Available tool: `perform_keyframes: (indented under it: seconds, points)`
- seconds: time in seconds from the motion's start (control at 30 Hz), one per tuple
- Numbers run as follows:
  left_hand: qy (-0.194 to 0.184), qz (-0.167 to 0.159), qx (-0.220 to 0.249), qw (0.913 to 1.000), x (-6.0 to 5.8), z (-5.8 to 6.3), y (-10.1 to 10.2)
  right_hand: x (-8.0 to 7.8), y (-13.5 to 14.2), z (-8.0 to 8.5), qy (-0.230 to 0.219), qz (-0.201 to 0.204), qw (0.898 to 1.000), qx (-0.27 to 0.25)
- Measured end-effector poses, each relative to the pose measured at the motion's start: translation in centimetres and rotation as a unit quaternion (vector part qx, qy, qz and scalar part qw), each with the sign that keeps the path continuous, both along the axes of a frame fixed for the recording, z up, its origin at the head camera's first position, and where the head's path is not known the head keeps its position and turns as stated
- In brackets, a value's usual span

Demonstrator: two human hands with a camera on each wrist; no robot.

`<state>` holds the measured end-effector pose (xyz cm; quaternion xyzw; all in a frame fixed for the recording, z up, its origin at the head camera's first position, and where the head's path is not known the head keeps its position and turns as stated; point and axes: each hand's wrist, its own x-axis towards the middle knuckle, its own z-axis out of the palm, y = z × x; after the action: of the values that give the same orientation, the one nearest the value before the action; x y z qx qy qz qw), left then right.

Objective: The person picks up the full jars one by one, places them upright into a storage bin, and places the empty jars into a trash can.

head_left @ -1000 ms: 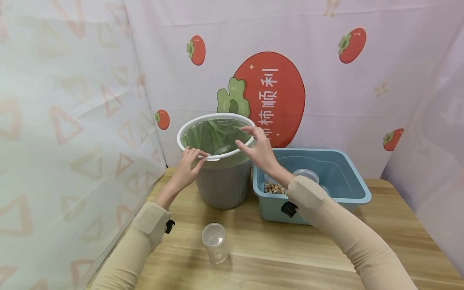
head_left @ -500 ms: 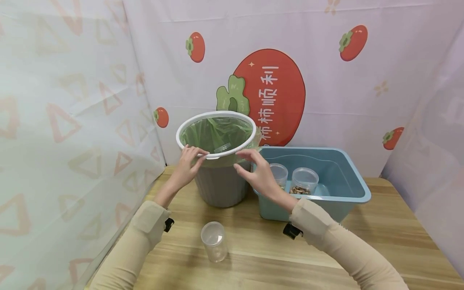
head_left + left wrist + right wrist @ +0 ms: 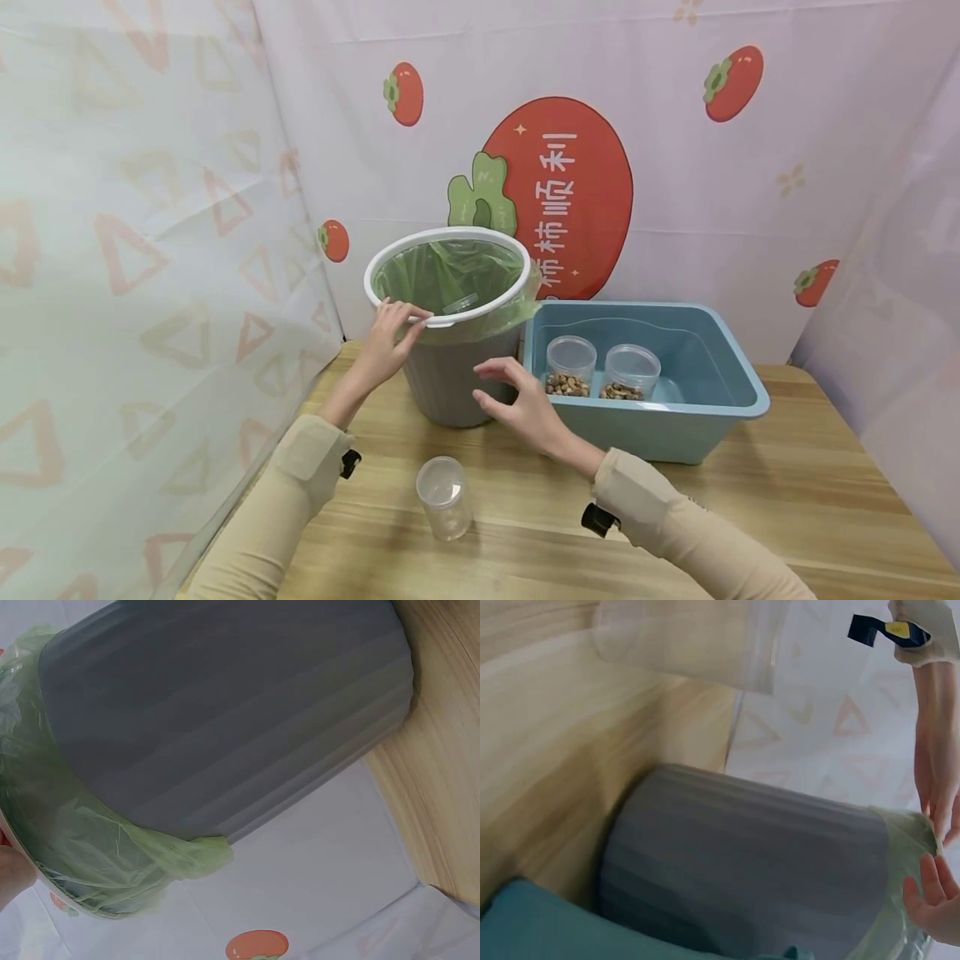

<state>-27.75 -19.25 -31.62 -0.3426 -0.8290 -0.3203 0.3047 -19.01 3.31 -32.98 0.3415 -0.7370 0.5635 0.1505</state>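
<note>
A grey trash can (image 3: 457, 379) with a white ring rim (image 3: 370, 279) and green liner bag (image 3: 408, 275) stands on the table. My left hand (image 3: 386, 343) pinches the near rim between thumb and fingers. Inside the bag lies a small clear plastic item (image 3: 461, 305). My right hand (image 3: 521, 407) is held before the can's lower right side, thumb and fingers spread apart, holding nothing. The right wrist view shows the can's ribbed side (image 3: 742, 862) and the bag folded over its top.
A blue plastic tub (image 3: 731, 358) sits right of the can, holding two clear jars, one (image 3: 572, 362) beside the other (image 3: 630, 371), with brown bits at the bottom. An upright clear jar (image 3: 445, 500) stands on the wooden table (image 3: 570, 525). Printed cloth (image 3: 675, 183) hangs behind.
My right hand has left the rim's right side and come down and toward me. The tub's two jars have come into full view. My left hand stays at the rim.
</note>
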Motion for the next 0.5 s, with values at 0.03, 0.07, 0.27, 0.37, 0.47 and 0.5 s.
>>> perform_keyframes:
  seconds: [0.03,0.07,0.27,0.37,0.47,0.5]
  points:
    - [-0.002,0.001,-0.001,1.0000,0.0,0.0,0.0,0.1,-0.1,-0.3,-0.001,0.003,1.000,0.004]
    - [-0.004,0.003,-0.003,1.0000,0.0,0.1,0.0,0.2,-0.2,-0.6,-0.001,0.006,1.000,0.007]
    - [-0.009,0.007,-0.006,0.9999,0.1,0.1,0.0,-0.4,-1.1,-4.2,0.015,0.018,0.999,0.032]
    - [-0.007,0.006,-0.004,0.9999,0.1,0.1,0.0,-1.0,-1.4,-6.1,0.009,0.029,0.998,0.047]
    - [-0.007,0.005,-0.004,1.0000,0.0,0.1,0.0,-0.9,-1.6,-6.9,0.002,0.039,0.997,0.064]
    - [-0.007,0.005,-0.004,1.0000,0.0,0.1,0.0,-0.8,-1.7,-7.1,0.001,0.042,0.997,0.067]
